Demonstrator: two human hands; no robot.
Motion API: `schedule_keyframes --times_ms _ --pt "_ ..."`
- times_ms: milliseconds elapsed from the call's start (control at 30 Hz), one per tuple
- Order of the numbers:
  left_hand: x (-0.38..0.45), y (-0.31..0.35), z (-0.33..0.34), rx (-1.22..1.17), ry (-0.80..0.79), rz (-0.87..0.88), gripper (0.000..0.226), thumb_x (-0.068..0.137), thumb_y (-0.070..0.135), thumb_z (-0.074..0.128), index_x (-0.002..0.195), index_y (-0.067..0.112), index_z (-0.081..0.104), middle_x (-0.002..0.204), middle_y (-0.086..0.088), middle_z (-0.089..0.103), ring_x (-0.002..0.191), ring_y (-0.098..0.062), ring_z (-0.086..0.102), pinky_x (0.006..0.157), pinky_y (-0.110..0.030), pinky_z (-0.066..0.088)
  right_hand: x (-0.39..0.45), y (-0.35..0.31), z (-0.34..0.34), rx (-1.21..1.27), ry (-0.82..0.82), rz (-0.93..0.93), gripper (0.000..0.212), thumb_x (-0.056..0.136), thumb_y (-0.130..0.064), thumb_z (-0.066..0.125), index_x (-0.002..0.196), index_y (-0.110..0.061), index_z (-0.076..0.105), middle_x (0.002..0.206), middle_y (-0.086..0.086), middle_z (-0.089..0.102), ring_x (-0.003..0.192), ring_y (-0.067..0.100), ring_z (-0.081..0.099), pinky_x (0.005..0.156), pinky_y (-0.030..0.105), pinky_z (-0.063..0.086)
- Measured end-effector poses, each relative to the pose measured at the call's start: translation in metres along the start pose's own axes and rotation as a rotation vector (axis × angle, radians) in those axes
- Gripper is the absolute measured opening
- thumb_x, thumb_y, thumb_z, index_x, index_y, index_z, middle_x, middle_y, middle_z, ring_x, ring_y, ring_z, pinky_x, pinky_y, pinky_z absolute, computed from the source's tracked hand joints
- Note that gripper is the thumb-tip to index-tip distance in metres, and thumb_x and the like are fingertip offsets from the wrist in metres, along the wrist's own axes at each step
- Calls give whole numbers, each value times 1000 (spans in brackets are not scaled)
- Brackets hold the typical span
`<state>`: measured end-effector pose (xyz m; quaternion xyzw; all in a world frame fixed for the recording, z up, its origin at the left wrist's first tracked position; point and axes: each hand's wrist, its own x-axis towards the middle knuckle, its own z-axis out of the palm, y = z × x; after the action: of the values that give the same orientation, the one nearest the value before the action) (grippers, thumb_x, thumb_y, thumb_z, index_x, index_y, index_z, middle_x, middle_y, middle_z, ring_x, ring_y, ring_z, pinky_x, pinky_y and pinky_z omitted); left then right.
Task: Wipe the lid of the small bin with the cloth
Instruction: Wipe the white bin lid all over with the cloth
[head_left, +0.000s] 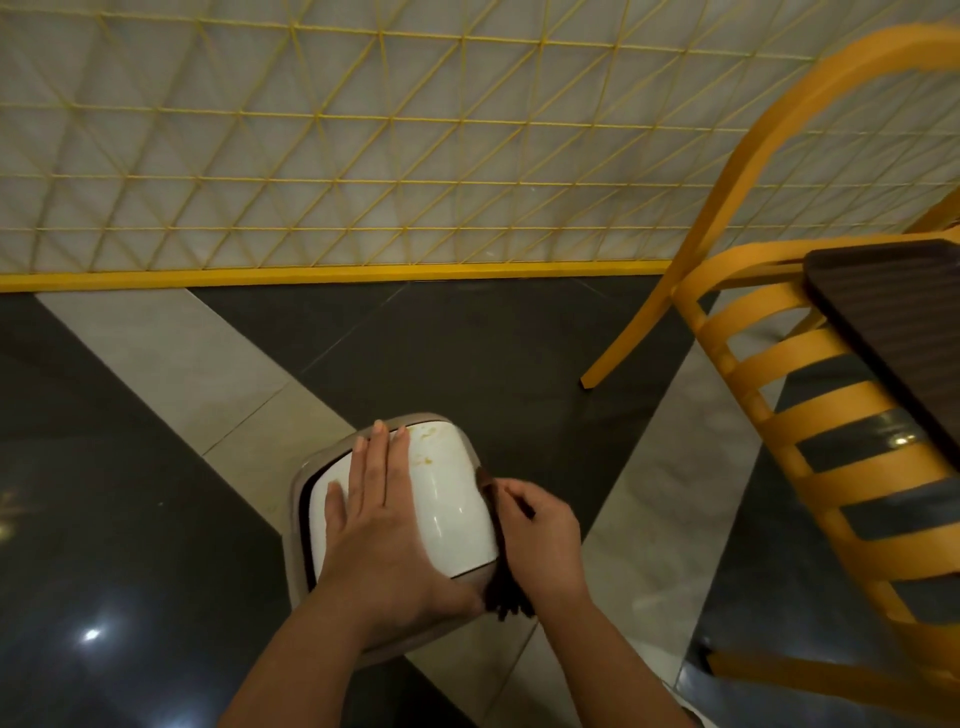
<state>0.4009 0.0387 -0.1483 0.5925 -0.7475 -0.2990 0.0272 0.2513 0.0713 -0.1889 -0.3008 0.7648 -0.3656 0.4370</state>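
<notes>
Fingers straight, the left hand (382, 512) lies flat on the white lid (457, 499) of the small bin (306, 470) on the floor. Right hand (540, 540) reaches in at the lid's right edge, grip clamped on the dark cloth (506, 582). Yellowish smears mark the lid's far edge.

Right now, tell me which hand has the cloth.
The right hand grips the dark cloth against the right edge of the bin's white lid. The left hand lies flat on the lid, fingers straight, holding nothing.
</notes>
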Motion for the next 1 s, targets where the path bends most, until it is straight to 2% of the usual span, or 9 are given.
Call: schedule_keyframes --times_ms 67,133,200,367,500,567,667,833,1000 --pt "1 -1 -5 52 -38 24 154 35 79 69 134 33 -39 147 13 -40 138 -13 -32 115 -45 -10 -10 14 -3 -32 -10 12 16 93 -31 57 98 -36 72 103 -14 66 92 2 62 87 26 54" --pt "1 -1 -12 141 -64 34 154 37 77 70 131 33 -43 144 12 -44 137 -15 -35 112 -45 -16 -20 22 -7 -86 17 -44 18 94 -25 57 96 -39 69 99 -18 62 90 -2 59 80 10 47" --pt "-2 2 -19 246 -76 30 154 37 78 69 132 31 -42 143 6 -47 136 -18 -37 110 -46 -19 -27 26 -9 -205 44 -128 20 93 -23 57 100 -39 68 96 -23 57 88 -4 57 74 4 41" --pt "-15 -1 -27 339 -140 -96 157 44 75 72 129 17 -47 145 -3 -43 138 -25 -34 116 -50 -9 -43 35 -7 -406 -14 -248 18 90 -27 62 102 -40 68 94 -22 55 91 -1 54 78 9 41" --pt "-19 -5 -23 215 -266 -177 161 41 77 72 124 16 -52 142 -2 -48 135 -22 -38 114 -47 -16 -62 45 -2 -265 40 -209 32 86 -21 69 90 -51 61 92 -21 58 92 -4 56 84 12 44" --pt "-19 -4 -19 128 -250 -170 158 42 81 67 120 20 -55 142 0 -48 135 -21 -38 111 -44 -19 -70 41 2 -143 102 -201 37 85 -15 69 94 -50 61 96 -20 60 96 -7 56 83 5 41" --pt "-15 -4 -14 64 -184 -181 154 47 78 69 122 22 -53 144 -1 -44 137 -22 -35 110 -41 -19 -65 20 10 -79 66 -194 30 90 -17 62 107 -41 65 108 -21 58 102 -5 54 88 9 42" --pt "-14 -9 -12 75 -143 -171 151 49 79 66 125 21 -51 143 2 -46 135 -19 -37 111 -43 -20 -25 9 6 -204 81 -194 27 93 -18 58 114 -32 66 108 -18 56 98 -3 55 92 14 45" --pt "-12 -4 -17 -12 -125 -210 134 52 94 35 132 22 -46 145 4 -44 136 -15 -35 111 -44 -20 -20 25 -15 -157 209 -131 25 93 -16 59 110 -31 67 107 -11 60 89 -3 57 89 26 53"
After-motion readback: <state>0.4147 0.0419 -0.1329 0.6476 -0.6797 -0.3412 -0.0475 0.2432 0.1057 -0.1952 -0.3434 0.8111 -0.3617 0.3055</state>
